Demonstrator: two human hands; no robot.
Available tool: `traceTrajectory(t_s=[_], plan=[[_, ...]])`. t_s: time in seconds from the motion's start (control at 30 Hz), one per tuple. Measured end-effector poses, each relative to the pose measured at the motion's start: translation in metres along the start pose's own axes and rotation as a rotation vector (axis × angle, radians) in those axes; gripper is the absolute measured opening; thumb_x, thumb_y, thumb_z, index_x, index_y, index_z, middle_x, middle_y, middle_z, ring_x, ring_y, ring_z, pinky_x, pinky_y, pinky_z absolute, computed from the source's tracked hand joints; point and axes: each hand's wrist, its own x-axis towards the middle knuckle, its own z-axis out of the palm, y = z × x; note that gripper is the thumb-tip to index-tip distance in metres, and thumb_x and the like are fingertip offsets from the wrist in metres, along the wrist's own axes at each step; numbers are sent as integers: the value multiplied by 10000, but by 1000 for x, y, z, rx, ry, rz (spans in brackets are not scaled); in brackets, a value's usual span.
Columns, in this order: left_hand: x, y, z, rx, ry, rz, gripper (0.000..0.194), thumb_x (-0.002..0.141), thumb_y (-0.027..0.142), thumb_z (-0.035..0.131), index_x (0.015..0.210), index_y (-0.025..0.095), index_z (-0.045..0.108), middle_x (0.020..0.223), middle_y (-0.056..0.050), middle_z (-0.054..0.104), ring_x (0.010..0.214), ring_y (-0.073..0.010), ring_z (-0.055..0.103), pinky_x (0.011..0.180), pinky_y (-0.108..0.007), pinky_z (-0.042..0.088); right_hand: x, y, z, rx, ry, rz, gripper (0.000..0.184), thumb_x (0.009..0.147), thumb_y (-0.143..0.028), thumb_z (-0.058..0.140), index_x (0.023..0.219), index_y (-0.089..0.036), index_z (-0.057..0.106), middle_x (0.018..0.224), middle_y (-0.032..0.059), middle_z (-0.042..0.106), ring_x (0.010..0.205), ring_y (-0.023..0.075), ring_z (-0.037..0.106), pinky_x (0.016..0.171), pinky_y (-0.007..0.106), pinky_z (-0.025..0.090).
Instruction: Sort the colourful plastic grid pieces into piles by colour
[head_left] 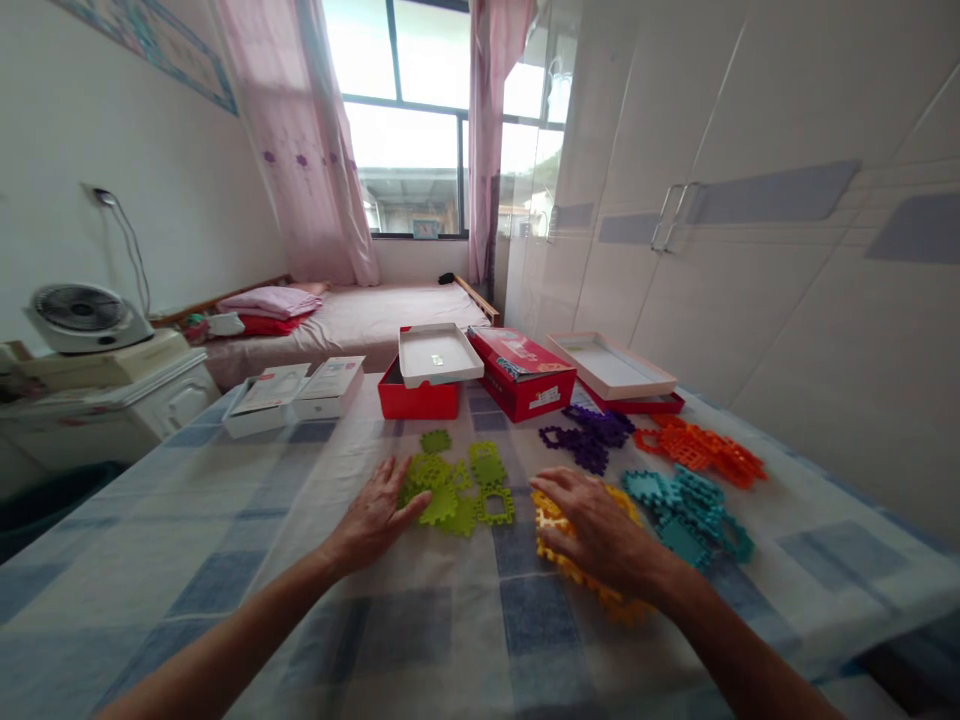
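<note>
My left hand [381, 510] lies with fingers stretched out at the left edge of a heap of lime-green toothed plastic pieces [442, 500]. Its thumb reaches over a green piece. On a pile of yellow-orange toothed pieces [551, 518] rests my right hand [592, 515], fingers extended and slightly apart, hiding part of the pile. Right of that hand is a pile of teal pieces [686, 510]. Purple pieces [592, 435] and orange pieces [701, 448] lie behind it. Some pieces are solid plates, others open frames.
A checked cloth [405, 630] covers the table. Along its far side stand a red box [418, 400] with a white lid tilted on it, a red printed box [521, 370], a shallow white tray [615, 365] and white boxes [326, 388]. Wardrobe doors [787, 270] rise at the right.
</note>
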Motion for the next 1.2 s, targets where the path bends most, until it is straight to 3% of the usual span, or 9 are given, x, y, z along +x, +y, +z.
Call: traceTrajectory(t_s=[0.17, 0.33, 0.43, 0.53, 0.63, 0.73, 0.93, 1.1, 1.2], plan=[[8, 3, 24, -109, 39, -20, 825, 691, 524, 622, 1365, 109, 386, 1448, -211, 352, 1361, -337, 278, 1074, -482, 303, 23, -31, 21, 48, -44, 81, 600, 785, -242, 612, 1335, -76, 439, 1359, 195, 461, 1277, 261, 422, 1035, 363, 362], [20, 40, 48, -240, 81, 24, 734, 732, 419, 609, 1364, 123, 384, 1467, -188, 325, 1373, -300, 270, 1099, -453, 272, 42, -51, 52, 67, -58, 87, 506, 756, -129, 604, 1251, -77, 511, 1234, 171, 555, 1169, 246, 518, 977, 336, 421], [30, 50, 43, -277, 87, 94, 619, 794, 399, 535, 1342, 133, 425, 1465, -165, 339, 1377, -269, 273, 1104, -421, 277, 37, -58, 57, 50, 32, 103, 572, 763, -133, 592, 1312, -70, 447, 1295, 173, 507, 1208, 262, 472, 1014, 369, 392], [40, 35, 32, -227, 125, 69, 519, 859, 371, 408, 1315, 128, 460, 1447, -150, 377, 1381, -256, 263, 1108, -429, 261, 19, -65, 58, 64, 116, 121, 482, 809, -148, 527, 1288, -135, 475, 1238, 127, 542, 1148, 248, 503, 985, 381, 412], [51, 11, 32, -162, 156, -34, 468, 854, 389, 404, 1244, 158, 524, 1366, -146, 486, 1345, -275, 336, 1088, -461, 279, 1, -70, 66, 134, 33, 100, 265, 820, -157, 501, 1057, -217, 604, 1045, 52, 606, 987, 209, 568, 876, 337, 469], [65, 2, 43, -163, 143, 3, 418, 842, 403, 418, 1180, 207, 566, 1309, -113, 552, 1320, -257, 378, 1088, -442, 279, -4, -70, 77, 162, -12, 80, 207, 782, -177, 559, 973, -234, 617, 1031, 30, 606, 1000, 216, 546, 891, 341, 449], [92, 32, 59, -281, 10, -5, 620, 820, 535, 373, 1262, 123, 515, 1397, -138, 458, 1350, -278, 323, 1114, -410, 226, 4, -62, 98, 191, 29, 95, 292, 743, -241, 649, 1031, -228, 605, 1114, 39, 595, 1059, 235, 521, 942, 356, 413], [95, 44, 50, -544, 71, -38, 639, 781, 588, 401, 1187, 122, 563, 1317, -141, 535, 1267, -276, 434, 1086, -395, 273, 8, -60, 109, 130, 40, 91, 362, 692, -282, 707, 1036, -233, 603, 1134, 62, 593, 1086, 287, 522, 900, 412, 441], [89, 46, 42, -650, 77, -37, 612, 790, 583, 385, 1137, 120, 586, 1249, -132, 583, 1207, -266, 493, 1056, -386, 316, 8, -62, 106, 154, 76, 80, 427, 716, -281, 678, 1126, -227, 570, 1216, 74, 555, 1168, 295, 472, 959, 428, 407]])
